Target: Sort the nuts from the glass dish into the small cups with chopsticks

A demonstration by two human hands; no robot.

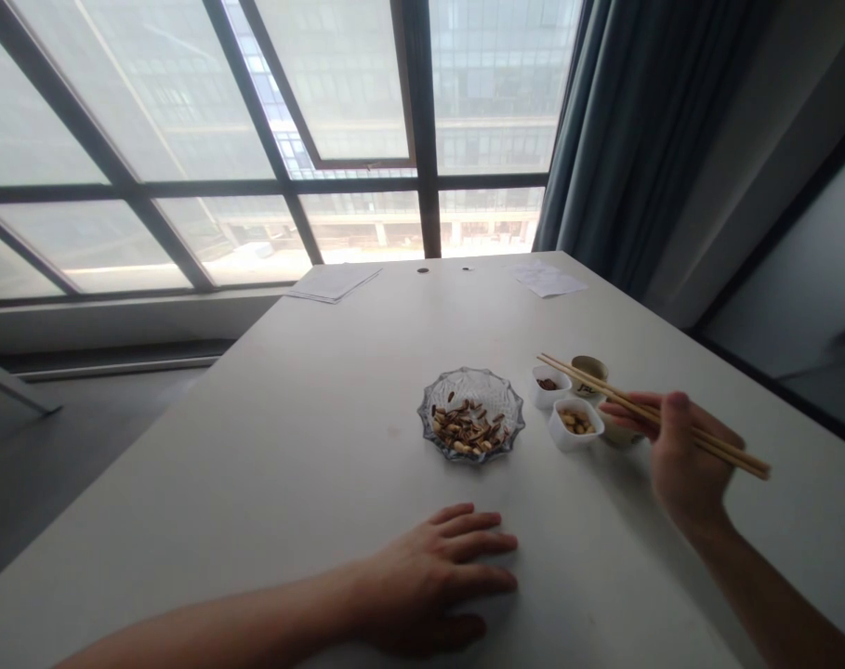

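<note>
A pair of wooden chopsticks (725,450) is gripped in my right hand (693,455), raised over the right side of the table. Their tips point left, above the small containers. Below them stand a white cup (551,398) with dark bits and a white cup (575,442) with pale brown nuts or seeds. Behind is a tan cup (590,364) with dark markings; another tan cup (623,435) is partly hidden by my fingers. My left hand (442,576) lies palm down on the table, fingers spread, in front of a scalloped glass bowl (512,409) holding mixed seeds and nuts.
The white table (289,446) reaches toward a large window (366,93). Stacked papers (335,282) lie at its far left corner, and a crumpled sheet (547,278) at the far right. A dark curtain (617,139) hangs beyond the right side.
</note>
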